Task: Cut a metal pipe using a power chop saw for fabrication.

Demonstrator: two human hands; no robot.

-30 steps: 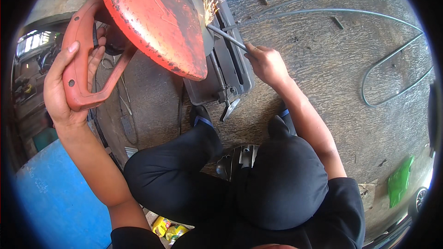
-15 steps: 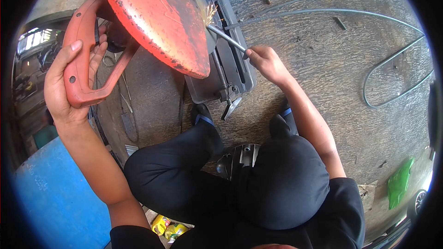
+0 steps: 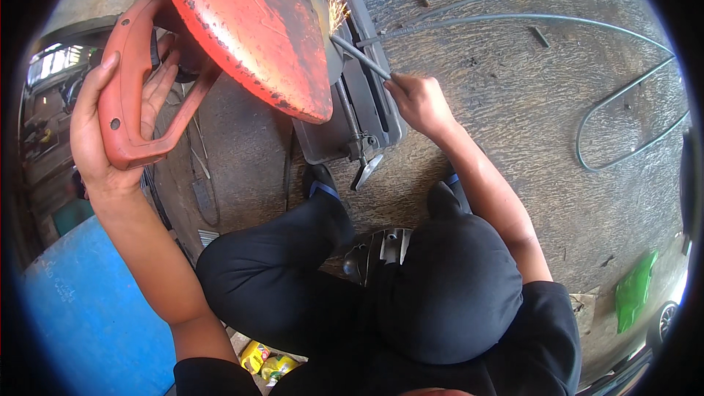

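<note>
An orange-red cut-off saw [image 3: 249, 37] with a scuffed blade guard stands at the upper left on its dark base. My left hand [image 3: 100, 128] is around its loop handle [image 3: 125, 95], palm against the outer side and fingers through the opening by the trigger. In my right hand [image 3: 422, 103] is a thin grey metal rod [image 3: 361, 57], pinched near its lower end. The rod's far tip meets the edge of the cutting disc [image 3: 334, 66], and sparks [image 3: 337, 9] fly up there. Most of the disc is hidden by the guard.
The saw's clamp screw and crank [image 3: 364, 169] point toward my feet. Long bent metal rods [image 3: 513, 18] lie across the floor at right, with short offcuts [image 3: 541, 37] nearby. A blue panel [image 3: 95, 308] is at lower left, a green sheet [image 3: 635, 290] at lower right.
The sparks have grown taller. My right hand has turned slightly and the rod's tip sits a little higher on the disc. My left thumb has slid up the handle.
</note>
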